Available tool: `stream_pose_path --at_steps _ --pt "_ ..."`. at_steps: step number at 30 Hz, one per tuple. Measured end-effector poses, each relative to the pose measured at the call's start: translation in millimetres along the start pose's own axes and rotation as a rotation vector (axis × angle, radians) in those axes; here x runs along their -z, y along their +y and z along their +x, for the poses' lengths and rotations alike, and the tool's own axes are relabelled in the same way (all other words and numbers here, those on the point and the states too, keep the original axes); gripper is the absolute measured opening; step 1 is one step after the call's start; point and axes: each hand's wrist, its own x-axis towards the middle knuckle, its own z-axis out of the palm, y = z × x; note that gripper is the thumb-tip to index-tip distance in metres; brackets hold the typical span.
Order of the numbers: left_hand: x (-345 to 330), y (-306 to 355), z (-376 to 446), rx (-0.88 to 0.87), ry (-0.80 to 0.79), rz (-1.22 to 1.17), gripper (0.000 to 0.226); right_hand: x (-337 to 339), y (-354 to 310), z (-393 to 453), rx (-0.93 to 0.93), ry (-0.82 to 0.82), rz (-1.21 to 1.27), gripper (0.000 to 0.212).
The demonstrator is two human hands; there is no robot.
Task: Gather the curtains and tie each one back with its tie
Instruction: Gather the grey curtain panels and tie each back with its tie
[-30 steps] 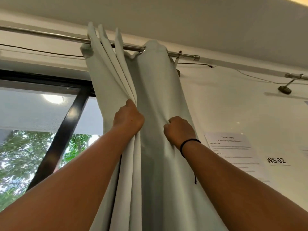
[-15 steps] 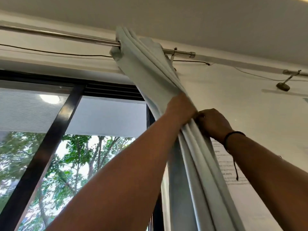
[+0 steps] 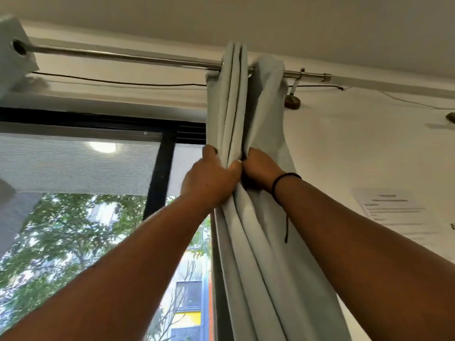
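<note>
Both hands close around a pale grey-green curtain bunched at the right-hand end of a polished steel rod, beside a black-framed window. The left hand wraps its fingers round the near pleats from the window side; the right hand, a thin black cord bracelet at the wrist, grips the folds from the wall side, the two hands touching at the knuckles.

The cloth looks matte, heavy and smooth, falling in long, rounded vertical pleats from the rod, where the header stands up in stiff fins. A second curtain hangs at the rod's far left end, well apart. No tie is in view; it may sit lower on the wall, out of frame.

The gathering appears close to complete on this side. To finish it well, the pleats want stacking evenly, one hand sliding down to hold the bundle compact at tie height while the other reaches for the tie; a loosened hold would likely let the heavy folds fan open again.

A printed notice hangs on the white wall to the right.
</note>
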Motion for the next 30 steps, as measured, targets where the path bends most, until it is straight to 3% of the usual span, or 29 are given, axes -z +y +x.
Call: stream_pose_path --at_steps 5,9,13,17,20,23,25,27,30 --pt "69.1 -42.1 10.6 0.063 0.0 -0.126 0.04 -33.0 -97.3 4.4 0.041 -0.157 0.075 0.027" --pt "110.8 -73.7 10.2 0.055 0.046 -0.214 0.048 -57.3 -150.6 -5.5 -0.007 -0.228 0.236 0.016" --pt "126.6 -91.3 8.4 0.011 0.014 -0.261 0.04 -64.9 -162.0 -17.5 -0.03 -0.23 0.338 0.017" --pt "109.0 -99.4 -13.4 0.011 -0.074 -0.278 0.039 -70.6 -144.7 -28.6 -0.062 -0.131 0.41 0.014" --pt "89.1 -97.0 -43.4 0.043 -0.109 -0.342 0.056 -72.7 -125.8 -39.8 -0.101 -0.025 0.458 0.014" --pt "69.3 -90.8 -74.7 -0.016 -0.202 -0.281 0.061 -69.5 -102.8 -56.1 -0.157 -0.024 0.473 0.019" --pt "55.8 -86.4 -96.5 -0.071 -0.326 -0.196 0.085 -64.3 -87.8 -69.7 -0.201 -0.052 0.503 0.023" --pt "38.1 -78.2 -117.7 -0.07 -0.421 -0.147 0.114 -56.3 -72.4 -84.9 -0.246 -0.044 0.552 0.014" --pt "15.0 -62.9 -142.2 0.041 -0.46 -0.064 0.129 -42.6 -50.4 -103.8 -0.31 -0.042 0.631 0.005"
